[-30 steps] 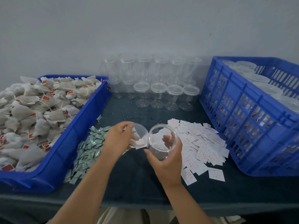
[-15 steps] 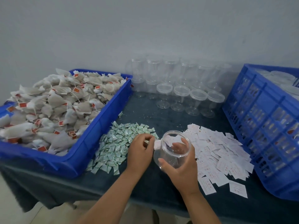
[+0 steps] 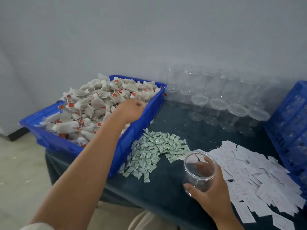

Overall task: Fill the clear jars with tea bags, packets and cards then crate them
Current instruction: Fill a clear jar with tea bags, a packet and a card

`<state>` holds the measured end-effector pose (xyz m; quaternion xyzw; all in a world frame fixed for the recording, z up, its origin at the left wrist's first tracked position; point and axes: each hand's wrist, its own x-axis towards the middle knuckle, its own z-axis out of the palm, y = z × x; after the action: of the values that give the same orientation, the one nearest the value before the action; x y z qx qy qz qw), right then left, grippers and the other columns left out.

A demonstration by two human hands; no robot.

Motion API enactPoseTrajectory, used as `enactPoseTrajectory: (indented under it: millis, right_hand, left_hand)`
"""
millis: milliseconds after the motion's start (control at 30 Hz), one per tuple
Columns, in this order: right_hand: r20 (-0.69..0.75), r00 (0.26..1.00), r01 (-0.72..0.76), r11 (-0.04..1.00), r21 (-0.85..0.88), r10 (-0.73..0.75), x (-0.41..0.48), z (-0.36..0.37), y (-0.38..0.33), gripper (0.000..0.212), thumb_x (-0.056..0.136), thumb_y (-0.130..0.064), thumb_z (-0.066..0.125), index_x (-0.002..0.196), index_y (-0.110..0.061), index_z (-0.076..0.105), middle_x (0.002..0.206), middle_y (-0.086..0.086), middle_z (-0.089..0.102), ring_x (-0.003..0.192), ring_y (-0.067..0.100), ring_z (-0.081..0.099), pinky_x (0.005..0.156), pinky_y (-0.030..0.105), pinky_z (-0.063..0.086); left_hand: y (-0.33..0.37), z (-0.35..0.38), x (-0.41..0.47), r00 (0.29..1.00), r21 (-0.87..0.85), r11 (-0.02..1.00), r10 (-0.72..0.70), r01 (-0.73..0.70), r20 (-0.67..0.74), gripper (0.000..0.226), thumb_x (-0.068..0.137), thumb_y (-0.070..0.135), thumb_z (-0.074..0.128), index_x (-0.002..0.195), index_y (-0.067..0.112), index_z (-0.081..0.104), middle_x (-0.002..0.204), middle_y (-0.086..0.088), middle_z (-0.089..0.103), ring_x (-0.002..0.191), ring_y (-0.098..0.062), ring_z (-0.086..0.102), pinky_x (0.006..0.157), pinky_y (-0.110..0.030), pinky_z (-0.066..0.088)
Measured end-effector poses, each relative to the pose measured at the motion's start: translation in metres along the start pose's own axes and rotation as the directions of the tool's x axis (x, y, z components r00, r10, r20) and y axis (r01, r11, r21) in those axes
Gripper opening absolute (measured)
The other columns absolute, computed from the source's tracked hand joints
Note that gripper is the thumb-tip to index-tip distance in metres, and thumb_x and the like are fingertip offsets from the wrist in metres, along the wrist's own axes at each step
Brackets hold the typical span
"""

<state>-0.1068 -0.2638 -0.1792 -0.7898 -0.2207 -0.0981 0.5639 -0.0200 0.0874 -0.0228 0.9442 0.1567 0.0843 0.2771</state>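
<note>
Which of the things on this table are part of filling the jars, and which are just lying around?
In the job: open clear plastic jar in the right hand; beige tea bags in the blue plastic tray; green-and-white packets; white paper cards; lidded clear jars; blue slatted crate.
Just lying about: dark teal tablecloth only.

A dark green cloth (image 3: 166, 193) was laid over the table; a grey wall (image 3: 149, 30) and pale floor (image 3: 20, 171) were visible.

Left fingers (image 3: 140, 105) blurred, crate (image 3: 286, 117) — cut off right
</note>
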Motion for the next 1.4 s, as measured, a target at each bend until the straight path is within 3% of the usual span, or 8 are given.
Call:
enactPoseTrajectory:
  millis: [100,200,400,533,667,833,1000,1400]
  right_hand:
    - [-0.018,1.0,-0.01,1.0,0.022,0.01,0.002,0.002,-0.001,0.103,0.055,-0.047,0.104,0.14,-0.062,0.047,0.127,-0.021,0.07,0.118,-0.003,0.067,0.084,0.003,0.051]
    - [-0.041,0.999,-0.01,0.999,0.05,0.012,0.002,0.001,0.004,0.1,0.055,-0.042,0.101,0.138,-0.061,0.049,0.127,-0.02,0.071,0.118,-0.002,0.067,0.081,0.005,0.053]
    - [-0.019,1.0,-0.022,0.997,0.079,0.023,0.002,0.0,0.017,0.1,0.055,-0.042,0.098,0.142,-0.051,0.049,0.13,-0.012,0.07,0.125,0.008,0.066,0.09,0.025,0.062]
    - [-0.014,0.999,-0.029,0.996,0.084,0.03,0.002,0.001,0.02,0.1,0.056,-0.037,0.097,0.143,-0.048,0.05,0.129,-0.01,0.071,0.128,0.012,0.066,0.094,0.026,0.061]
    - [-0.028,0.999,-0.04,0.994,0.102,0.043,0.001,0.001,0.022,0.098,0.057,-0.032,0.097,0.142,-0.047,0.05,0.129,-0.009,0.07,0.13,0.015,0.065,0.095,0.037,0.063]
    - [-0.048,0.997,-0.062,0.992,0.108,0.067,0.004,0.002,0.015,0.098,0.058,-0.037,0.096,0.143,-0.047,0.05,0.129,-0.014,0.07,0.128,0.011,0.065,0.088,0.019,0.061]
    - [-0.062,0.994,-0.089,0.993,0.074,0.093,0.005,0.002,0.012,0.097,0.065,-0.027,0.101,0.143,-0.048,0.047,0.133,-0.028,0.065,0.128,0.002,0.063,0.095,0.016,0.055]
    - [-0.063,0.99,-0.122,0.991,0.062,0.126,0.007,-0.001,-0.002,0.096,0.063,-0.06,0.094,0.144,-0.044,0.045,0.129,-0.031,0.064,0.124,0.0,0.064,0.094,0.019,0.057]
  left_hand:
    - [-0.037,0.008,0.04,0.982,0.443,0.888,-0.172,0.124,0.071,0.059,0.1,0.025,0.055,0.156,0.034,0.041,0.163,-0.013,0.038,0.147,-0.037,0.04,0.12,-0.052,0.033]
    - [-0.067,0.033,0.05,0.949,0.466,0.869,-0.27,0.166,0.165,0.074,0.098,0.047,0.061,0.163,0.04,0.026,0.173,-0.017,0.004,0.158,-0.047,0.004,0.127,-0.062,0.012]
    - [-0.076,0.044,0.059,0.981,0.327,0.934,-0.179,0.147,0.071,0.043,0.096,0.035,0.065,0.135,0.019,0.058,0.141,-0.017,0.055,0.109,-0.031,0.057,0.086,-0.039,0.049]
    - [-0.072,0.042,0.055,0.99,0.105,0.985,-0.131,0.135,-0.045,0.052,0.095,0.041,0.069,0.137,0.011,0.059,0.131,-0.014,0.067,0.108,-0.03,0.065,0.086,-0.038,0.052]
    - [-0.059,0.022,0.041,0.963,-0.171,0.983,-0.109,0.068,-0.245,0.027,0.091,0.042,0.059,0.11,0.022,0.061,0.081,0.002,0.067,0.065,-0.014,0.059,0.059,-0.03,0.044]
    - [-0.024,-0.013,0.019,0.916,-0.557,0.828,-0.172,-0.065,-0.361,0.034,0.081,0.05,0.058,0.101,0.023,0.06,0.061,0.002,0.065,0.047,-0.01,0.049,0.053,-0.028,0.045]
    - [0.019,-0.031,-0.008,0.944,-0.499,0.852,-0.019,-0.157,-0.329,0.019,0.078,0.038,0.057,0.07,0.023,0.05,0.055,0.008,0.055,0.048,-0.013,0.046,0.053,-0.032,0.041]
    - [0.122,0.042,-0.105,0.905,-0.335,0.861,0.422,-0.382,0.054,0.011,0.073,0.037,0.064,0.078,0.037,0.054,0.073,0.015,0.066,0.054,-0.002,0.053,0.046,-0.017,0.042]
